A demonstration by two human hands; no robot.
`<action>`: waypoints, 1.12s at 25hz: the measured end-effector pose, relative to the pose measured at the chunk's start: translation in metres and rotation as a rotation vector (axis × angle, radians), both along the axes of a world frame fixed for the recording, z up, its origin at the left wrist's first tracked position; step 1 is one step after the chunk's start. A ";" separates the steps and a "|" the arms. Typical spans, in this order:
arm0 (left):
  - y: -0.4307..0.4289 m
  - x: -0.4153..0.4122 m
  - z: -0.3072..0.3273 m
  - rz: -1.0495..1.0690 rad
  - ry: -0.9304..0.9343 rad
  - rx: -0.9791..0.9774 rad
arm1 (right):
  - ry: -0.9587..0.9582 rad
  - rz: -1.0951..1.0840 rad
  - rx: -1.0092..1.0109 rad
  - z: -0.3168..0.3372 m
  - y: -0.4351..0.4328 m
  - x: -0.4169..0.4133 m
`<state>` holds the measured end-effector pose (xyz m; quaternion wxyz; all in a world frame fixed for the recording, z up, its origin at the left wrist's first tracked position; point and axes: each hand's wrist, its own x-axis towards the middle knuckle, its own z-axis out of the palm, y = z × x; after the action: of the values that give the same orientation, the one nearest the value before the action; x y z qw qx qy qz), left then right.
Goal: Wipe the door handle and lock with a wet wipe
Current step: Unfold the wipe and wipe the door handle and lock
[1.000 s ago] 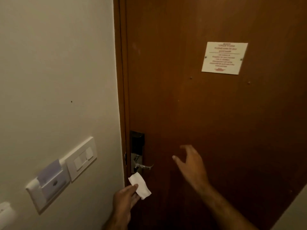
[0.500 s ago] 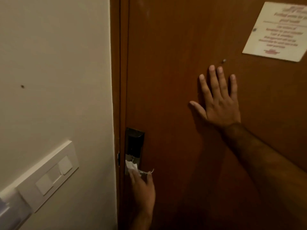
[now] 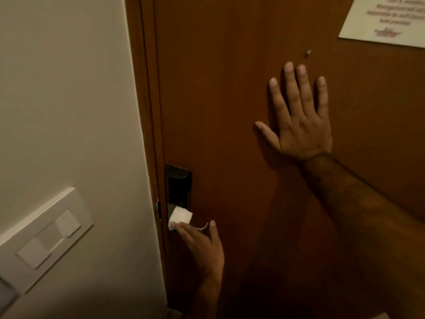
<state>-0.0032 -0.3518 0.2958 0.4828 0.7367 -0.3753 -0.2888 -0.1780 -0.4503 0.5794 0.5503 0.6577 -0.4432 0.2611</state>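
I am looking at a brown wooden door (image 3: 230,100) from close up, with its frame (image 3: 147,111) running down beside a pale wall (image 3: 69,88). My left hand (image 3: 202,247) is reaching up from the bottom edge of the view and is pressing a folded white wet wipe (image 3: 179,218) against the lock (image 3: 178,187), a dark upright plate set near the door's left edge. The wipe is sitting at the lower end of that plate, right where the metal door handle (image 3: 202,227) begins. The fingers (image 3: 184,227) of this hand are curling closed on the wipe from below, pinching it against the hardware, while the thumb is sticking up to the right of the handle's curved tip. Only that shiny tip of the handle is showing; the rest is hidden behind the wipe and the hand.

My right hand (image 3: 299,125) is lying flat on the door, well above and to the right of the lock, fingers spread wide and holding nothing. A small screw head (image 3: 308,52) is showing just above its fingertips, and a white printed notice (image 3: 386,19) is fixed in the door's upper right corner; I cannot read its text. On the wall, a white switch panel (image 3: 48,238) is sitting near the lower left.
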 end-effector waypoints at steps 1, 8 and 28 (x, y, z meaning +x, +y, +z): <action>-0.004 0.008 -0.003 0.025 -0.077 -0.006 | 0.003 -0.001 -0.008 0.000 0.001 0.000; 0.021 0.010 -0.036 -0.134 -0.606 0.018 | 0.001 0.016 -0.002 0.001 0.002 0.001; 0.019 -0.021 0.003 0.011 0.154 -0.123 | -0.012 0.017 -0.032 0.000 0.000 0.001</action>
<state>-0.0242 -0.3326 0.2991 0.5560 0.6834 -0.3498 -0.3185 -0.1774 -0.4503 0.5794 0.5559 0.6511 -0.4365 0.2767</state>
